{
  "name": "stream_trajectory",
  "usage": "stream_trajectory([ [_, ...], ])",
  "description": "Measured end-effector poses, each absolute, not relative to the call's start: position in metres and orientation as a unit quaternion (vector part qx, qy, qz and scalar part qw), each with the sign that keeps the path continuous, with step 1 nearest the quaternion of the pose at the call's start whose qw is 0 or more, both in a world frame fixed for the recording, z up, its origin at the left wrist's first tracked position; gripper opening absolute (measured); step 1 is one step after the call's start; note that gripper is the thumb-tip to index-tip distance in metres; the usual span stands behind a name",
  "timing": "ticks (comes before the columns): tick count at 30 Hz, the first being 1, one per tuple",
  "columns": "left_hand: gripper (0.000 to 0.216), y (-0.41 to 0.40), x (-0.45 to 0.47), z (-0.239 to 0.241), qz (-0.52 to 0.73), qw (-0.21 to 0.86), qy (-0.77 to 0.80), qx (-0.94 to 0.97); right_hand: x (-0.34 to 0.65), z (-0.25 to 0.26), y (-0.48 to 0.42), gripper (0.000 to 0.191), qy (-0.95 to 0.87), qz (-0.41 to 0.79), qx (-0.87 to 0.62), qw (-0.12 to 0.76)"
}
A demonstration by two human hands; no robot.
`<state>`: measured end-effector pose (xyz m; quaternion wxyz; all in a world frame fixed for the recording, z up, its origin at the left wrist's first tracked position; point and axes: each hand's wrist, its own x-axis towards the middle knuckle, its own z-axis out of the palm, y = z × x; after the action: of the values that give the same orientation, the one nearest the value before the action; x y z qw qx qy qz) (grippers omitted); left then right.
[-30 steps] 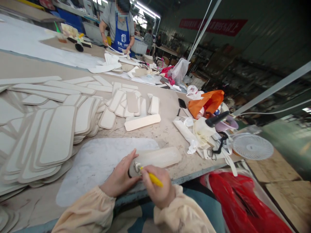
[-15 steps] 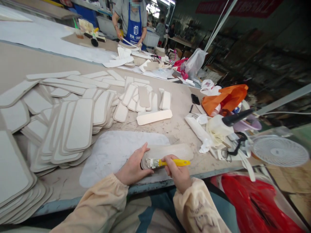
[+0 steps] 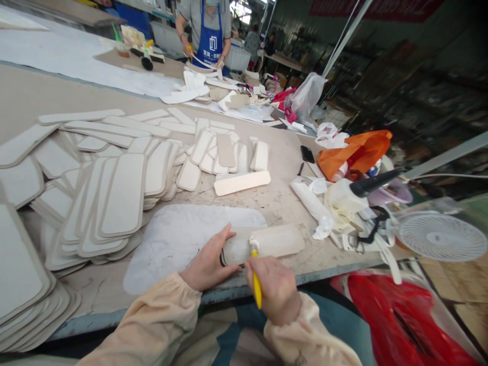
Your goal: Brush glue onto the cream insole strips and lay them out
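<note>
Panel [image 3: 274, 240] under left hand [image 3: 208, 264], brush [image 3: 256, 277] in right hand [image 3: 276, 287]

Both arms wore loose, pale peach fabric sleeves, each gathered by an elastic cuff into soft puckers at the wrist. The left sleeve [image 3: 152, 330] showed long creases along the forearm, near the bottom edge of the view. The right sleeve [image 3: 305, 340] carried faint greyish marks on its cloth. The bare left hand [image 3: 208, 264] and bare right hand [image 3: 274, 287] wore no gloves. Between the sleeves, a teal and beige garment [image 3: 232, 335] covered the lap.
</note>
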<state>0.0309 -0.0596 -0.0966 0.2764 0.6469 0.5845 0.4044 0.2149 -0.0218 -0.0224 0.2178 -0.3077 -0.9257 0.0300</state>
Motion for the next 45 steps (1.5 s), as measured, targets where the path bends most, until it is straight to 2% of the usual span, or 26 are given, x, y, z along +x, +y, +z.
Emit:
stream_trajectory([
  [2, 0.098, -0.060, 0.031, -0.099, 0.419, 0.276, 0.575, 0.646, 0.199, -0.019, -0.038, 0.017, -0.944, 0.066, -0.264, 0.188],
  [5, 0.097, -0.061, 0.031, -0.100, 0.431, 0.278, 0.573, 0.639, 0.193, -0.013, -0.040, 0.018, -0.908, 0.221, -0.268, 0.235],
  [10, 0.110, -0.060, 0.030, -0.097, 0.394, 0.300, 0.594, 0.634, 0.221, -0.031, 0.003, 0.027, -0.661, 0.491, -0.480, 0.303],
  [12, 0.109, -0.060, 0.030, -0.094, 0.389, 0.300, 0.599, 0.632, 0.233, -0.040, 0.021, 0.028, -0.540, 0.542, -0.538, 0.353],
  [15, 0.107, -0.060, 0.031, -0.093, 0.385, 0.298, 0.600, 0.635, 0.237, -0.042, 0.028, 0.030, -0.435, 0.601, -0.535, 0.404],
  [19, 0.108, -0.059, 0.031, -0.094, 0.374, 0.296, 0.606, 0.636, 0.220, -0.045, 0.013, 0.034, -0.419, 0.669, -0.503, 0.352],
  [22, 0.106, -0.059, 0.031, -0.096, 0.363, 0.290, 0.611, 0.641, 0.222, -0.052, 0.013, 0.036, -0.423, 0.644, -0.537, 0.344],
  [27, 0.101, -0.060, 0.030, -0.094, 0.355, 0.276, 0.608, 0.654, 0.273, -0.050, 0.054, 0.037, -0.384, 0.547, -0.608, 0.428],
  [31, 0.098, -0.060, 0.029, -0.094, 0.352, 0.259, 0.611, 0.660, 0.290, -0.037, 0.066, 0.038, -0.358, 0.534, -0.584, 0.496],
  [33, 0.097, -0.059, 0.029, -0.096, 0.349, 0.250, 0.611, 0.665, 0.280, -0.036, 0.057, 0.037, -0.368, 0.567, -0.556, 0.483],
  [35, 0.096, -0.059, 0.029, -0.098, 0.344, 0.241, 0.612, 0.670, 0.266, -0.040, 0.046, 0.036, -0.407, 0.600, -0.543, 0.425],
  [38, 0.096, -0.058, 0.029, -0.101, 0.335, 0.228, 0.615, 0.676, 0.264, -0.050, 0.046, 0.035, -0.456, 0.581, -0.560, 0.375],
  [45, 0.092, -0.057, 0.029, -0.101, 0.335, 0.211, 0.618, 0.679, 0.326, -0.033, 0.083, 0.036, -0.488, 0.402, -0.621, 0.463],
])
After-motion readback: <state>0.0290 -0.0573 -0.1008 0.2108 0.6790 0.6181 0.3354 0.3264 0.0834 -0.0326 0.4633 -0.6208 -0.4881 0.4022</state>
